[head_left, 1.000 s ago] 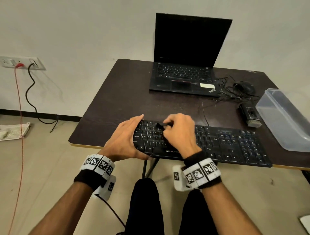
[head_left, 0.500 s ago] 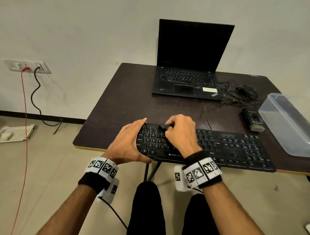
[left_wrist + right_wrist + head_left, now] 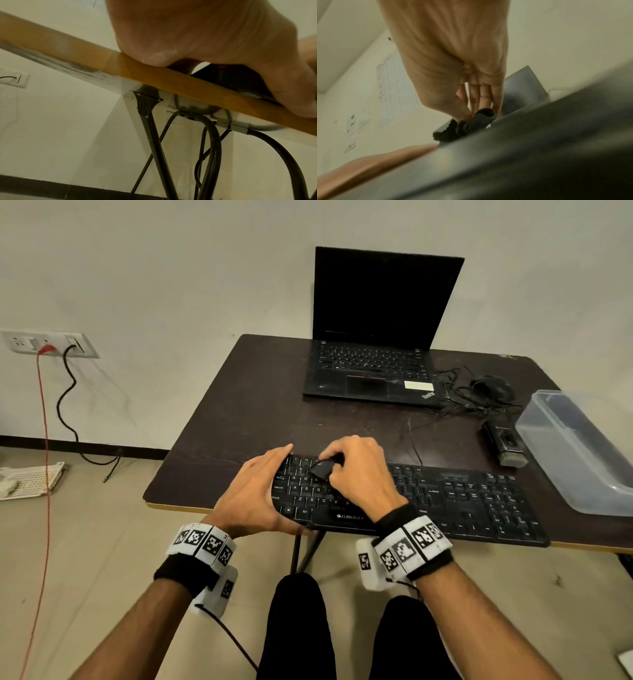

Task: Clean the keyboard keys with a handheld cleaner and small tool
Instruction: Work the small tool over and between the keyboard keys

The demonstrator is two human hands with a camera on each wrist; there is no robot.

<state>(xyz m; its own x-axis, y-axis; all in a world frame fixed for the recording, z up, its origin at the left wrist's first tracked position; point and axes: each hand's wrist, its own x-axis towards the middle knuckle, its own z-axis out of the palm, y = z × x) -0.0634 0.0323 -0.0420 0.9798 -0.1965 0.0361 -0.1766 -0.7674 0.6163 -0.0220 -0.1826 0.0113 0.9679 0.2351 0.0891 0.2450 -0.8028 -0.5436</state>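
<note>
A black keyboard (image 3: pixel 462 501) lies along the near edge of the dark table (image 3: pixel 239 419). My left hand (image 3: pixel 255 494) grips its left end, thumb under the front edge and fingers along the side. My right hand (image 3: pixel 356 474) pinches a small black brush-like tool (image 3: pixel 322 469) and holds it on the upper left keys. The right wrist view shows the tool's dark fuzzy tip (image 3: pixel 464 128) between thumb and fingers, touching the keyboard (image 3: pixel 539 148). The left wrist view shows only my left palm (image 3: pixel 205 33) at the table edge (image 3: pixel 154 75). A dark handheld cleaner (image 3: pixel 505 443) lies behind the keyboard's right part.
An open black laptop (image 3: pixel 373 364) stands at the table's back. A mouse (image 3: pixel 493 386) with tangled cables lies to its right. A clear plastic box (image 3: pixel 579 450) sits at the right edge. A wall socket (image 3: pixel 44 344) with cables is at the left. My knees (image 3: pixel 301 628) are under the table.
The head view has tilted slightly, so everything sits lower in frame. The right hand's tool has shifted a little over the upper left keys. The left hand keeps its grip.
</note>
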